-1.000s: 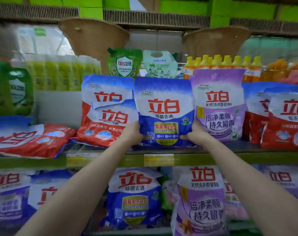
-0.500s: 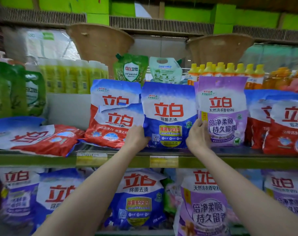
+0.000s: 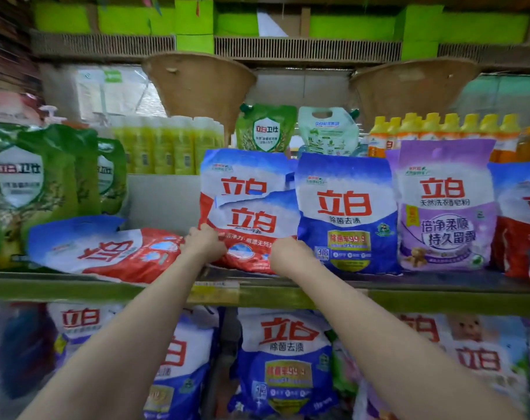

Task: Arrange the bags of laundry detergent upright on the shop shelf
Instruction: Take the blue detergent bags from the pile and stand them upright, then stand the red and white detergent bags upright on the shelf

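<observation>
Both our hands, left hand (image 3: pixel 203 242) and right hand (image 3: pixel 289 253), seemingly grip the slumped red-and-white plastic detergent bag (image 3: pixel 251 234); blue bag (image 3: pixel 347 212) at 3 o'clock upright, red bag (image 3: pixel 106 248) at 9 o'clock lying flat

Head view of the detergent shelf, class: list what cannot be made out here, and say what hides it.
- Slumped red bag: its lower corners, covered by the left hand and right hand.
- Red bag behind it: lower half hidden by the slumped one.
- Right-edge red bag: cut off by the frame.
- Lower-shelf bags: partly behind both forearms; small print blurred.
</observation>
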{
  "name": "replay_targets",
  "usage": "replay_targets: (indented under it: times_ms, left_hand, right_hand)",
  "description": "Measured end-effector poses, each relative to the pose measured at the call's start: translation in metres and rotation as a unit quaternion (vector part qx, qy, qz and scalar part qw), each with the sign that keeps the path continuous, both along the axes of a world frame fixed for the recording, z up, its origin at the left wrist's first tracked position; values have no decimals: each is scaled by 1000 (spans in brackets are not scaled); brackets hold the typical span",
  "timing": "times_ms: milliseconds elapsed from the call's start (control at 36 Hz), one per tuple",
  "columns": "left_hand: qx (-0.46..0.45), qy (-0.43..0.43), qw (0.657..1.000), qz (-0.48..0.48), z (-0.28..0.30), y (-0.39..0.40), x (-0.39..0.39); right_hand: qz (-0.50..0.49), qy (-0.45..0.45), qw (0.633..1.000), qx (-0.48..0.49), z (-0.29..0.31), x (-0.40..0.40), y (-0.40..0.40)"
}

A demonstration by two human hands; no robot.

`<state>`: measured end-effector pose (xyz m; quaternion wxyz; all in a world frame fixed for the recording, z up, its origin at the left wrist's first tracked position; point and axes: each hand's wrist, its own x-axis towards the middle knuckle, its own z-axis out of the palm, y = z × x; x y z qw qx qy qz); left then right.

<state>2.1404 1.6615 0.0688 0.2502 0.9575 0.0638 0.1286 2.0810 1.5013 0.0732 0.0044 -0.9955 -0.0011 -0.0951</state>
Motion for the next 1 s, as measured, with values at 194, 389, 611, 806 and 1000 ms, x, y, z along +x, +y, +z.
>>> replay_targets:
  times_ms: [194,389,611,806,1000]
  left_hand:
    - [-225,-22,974,-17,6,16,22]
    - [-499,-82,858,-94,9,32,28]
    - [-585,-153,783,-145,9,36,42]
    - [-191,-27,978,-78,5,37,60]
    - [23,5,996,-87,18,39,66]
  right_hand:
    - [-70,23,982,176,-1,25,22]
    - [-84,-98,888,441,1,29,28]
    - [10,-235,820,523,24,54,31]
    - [-63,-137,931,331,2,86,27]
    - [-110,-9,977,184,15,95,28]
